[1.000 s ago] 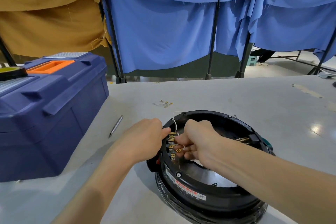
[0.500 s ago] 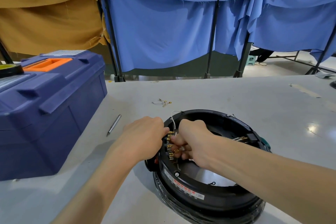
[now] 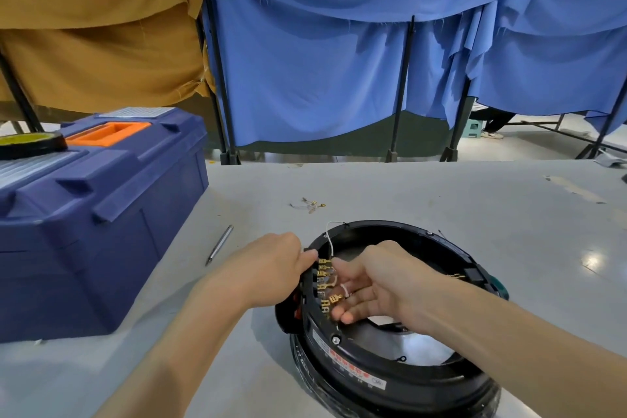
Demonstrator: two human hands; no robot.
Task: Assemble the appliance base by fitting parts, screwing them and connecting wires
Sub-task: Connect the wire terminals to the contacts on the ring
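A round black appliance base [image 3: 400,373] lies on the grey table in front of me, with a silver plate inside and a red label on its near rim. A row of brass terminals [image 3: 324,276] sits on its left inner wall. A thin white wire [image 3: 329,241] loops up from there. My left hand [image 3: 268,268] grips the base's left rim beside the terminals. My right hand [image 3: 376,282] reaches inside the ring, fingers loosely spread, with a brass wire connector [image 3: 336,299] resting against its fingers.
A large blue toolbox [image 3: 84,214] with an orange handle stands at the left, a tape roll [image 3: 30,142] on its lid. A metal pen-like tool [image 3: 220,244] lies between toolbox and base. Loose brass connectors [image 3: 310,205] lie further back. Blue and tan curtains hang behind the table.
My right hand has loosened from a closed pinch at the terminals to spread fingers, lower inside the ring. My left hand still holds the rim.
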